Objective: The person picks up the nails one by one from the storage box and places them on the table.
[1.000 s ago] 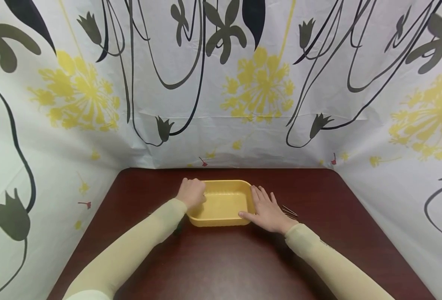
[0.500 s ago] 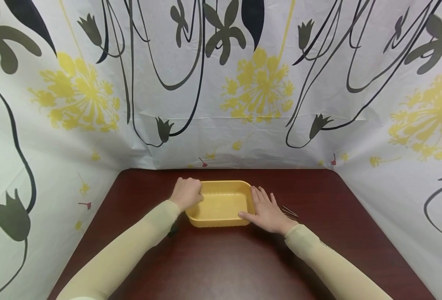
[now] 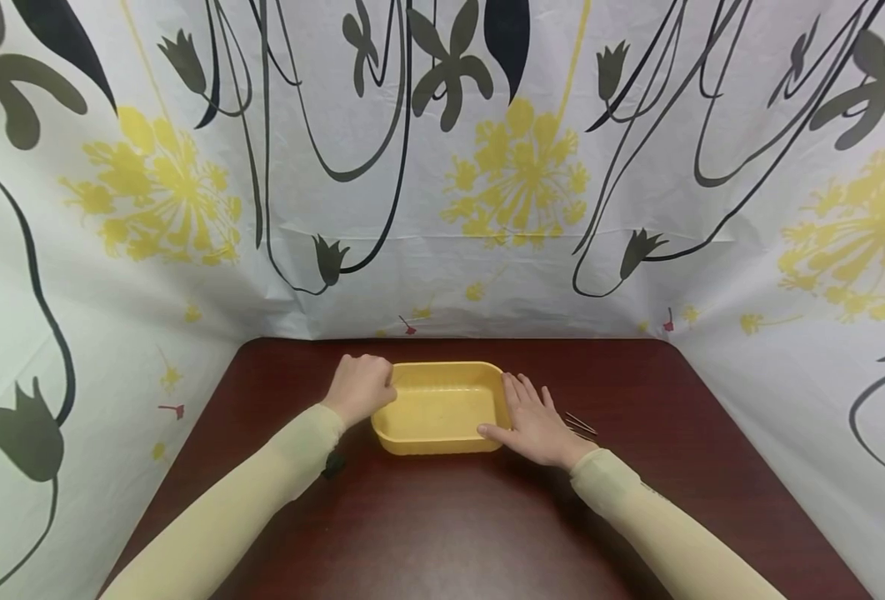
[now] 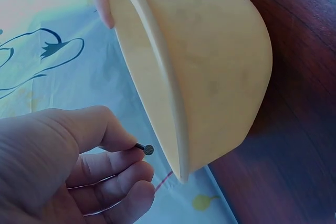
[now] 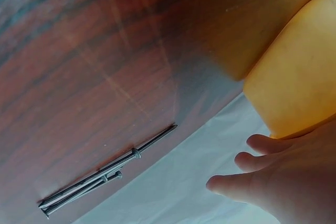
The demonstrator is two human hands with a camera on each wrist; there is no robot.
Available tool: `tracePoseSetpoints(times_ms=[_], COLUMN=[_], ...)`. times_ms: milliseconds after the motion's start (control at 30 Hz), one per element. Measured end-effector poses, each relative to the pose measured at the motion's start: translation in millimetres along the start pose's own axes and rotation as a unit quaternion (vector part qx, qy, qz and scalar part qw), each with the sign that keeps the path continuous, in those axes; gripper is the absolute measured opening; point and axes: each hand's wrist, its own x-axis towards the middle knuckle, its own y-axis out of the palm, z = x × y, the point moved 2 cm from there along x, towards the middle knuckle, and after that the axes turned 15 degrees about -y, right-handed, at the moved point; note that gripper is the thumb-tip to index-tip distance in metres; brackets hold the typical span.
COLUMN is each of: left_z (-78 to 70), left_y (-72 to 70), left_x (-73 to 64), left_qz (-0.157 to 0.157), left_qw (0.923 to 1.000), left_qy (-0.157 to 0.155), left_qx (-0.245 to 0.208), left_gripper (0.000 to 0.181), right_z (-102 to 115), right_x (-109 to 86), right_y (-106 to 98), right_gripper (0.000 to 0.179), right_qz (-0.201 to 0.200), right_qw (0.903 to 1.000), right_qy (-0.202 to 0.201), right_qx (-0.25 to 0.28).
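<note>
A yellow plastic tray with rounded corners sits on the dark table. My left hand is at its left end, fingers curled. In the left wrist view that hand pinches a nail between thumb and forefinger; only the head and a bit of shank show. The nail head is just beside the tray's rim. My right hand rests on the tray's right end with straight fingers, the thumb lying over the near rim.
Several metal nails lie in a small bundle on the table to the right of the tray, partly behind my right hand in the head view. A patterned cloth hangs behind the table and at both sides. A small dark object shows under my left forearm.
My left hand has drawn leftward, from over the tray's inside to its left edge. The tray and my right hand have hardly moved.
</note>
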Motion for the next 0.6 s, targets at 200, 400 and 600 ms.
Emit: tracePoseSetpoints(times_ms=[200,400,600], left_z=[6.2,13.9,24.3], left_y=[-4.8,-7.2,-4.7], left_x=[-4.3,-9.0,-17.2], left_qz=[0.004,0.003,-0.01], left_qw=[0.9999,0.9996,0.9996], left_qy=[-0.011,-0.024,-0.023], left_qx=[-0.008,-0.012,-0.013], left_gripper=[0.032,0.026,0.026], right_z=[-1,-1,-1], right_x=[0.5,1.2,1.2], right_y=[0,0,1], right_gripper=[0.111,0.109,0.111], right_qz=[0.005,0.002,0.001], right_qw=[1.0,1.0,1.0], right_qy=[0.002,0.004,0.004], right_qx=[0.004,0.006,0.002])
